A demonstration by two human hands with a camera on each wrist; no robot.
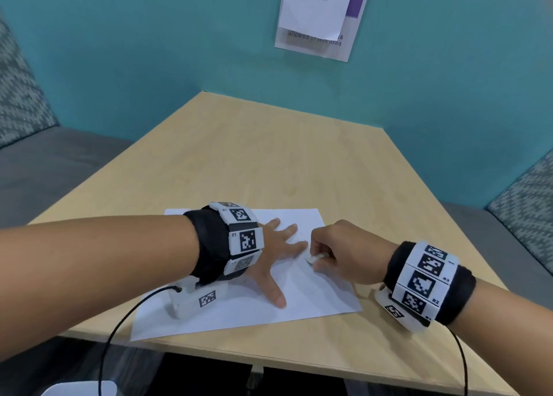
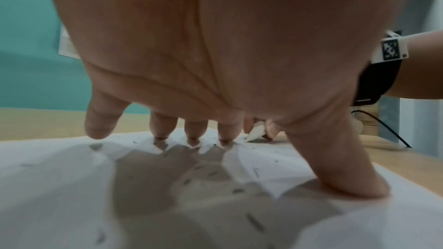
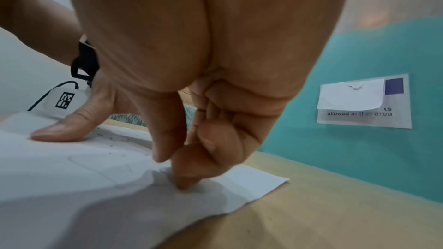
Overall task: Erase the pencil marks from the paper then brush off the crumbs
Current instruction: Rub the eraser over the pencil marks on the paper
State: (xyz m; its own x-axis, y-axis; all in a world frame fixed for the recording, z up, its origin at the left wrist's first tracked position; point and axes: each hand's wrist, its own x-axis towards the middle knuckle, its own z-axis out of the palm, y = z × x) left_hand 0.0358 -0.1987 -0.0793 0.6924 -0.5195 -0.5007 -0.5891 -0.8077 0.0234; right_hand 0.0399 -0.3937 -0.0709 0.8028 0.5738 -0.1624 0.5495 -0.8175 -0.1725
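Observation:
A white sheet of paper [image 1: 311, 300] lies on the wooden table [image 1: 269, 162] near its front edge. My left hand [image 1: 281, 246] presses flat on the paper with spread, straight fingers [image 2: 165, 130] and thumb [image 2: 347, 173]. Just right of it my right hand [image 1: 335, 252] pinches a small white eraser [image 1: 314, 258], whose tip touches the paper [image 2: 72, 177]. The eraser [image 2: 255, 133] shows past the left fingertips. Dark eraser crumbs [image 2: 254, 221] lie scattered over the sheet. Faint pencil lines [image 3: 95, 169] remain on the paper [image 3: 59, 186]. In the right wrist view the right hand [image 3: 177, 175] hides the eraser.
A teal wall [image 1: 149, 51] stands behind the table, with a notice [image 1: 320, 18] stuck on it. Grey bench seats [image 1: 59, 162] flank the table on both sides. Black cables [image 1: 119, 330] run from both wrist units over the table's front edge.

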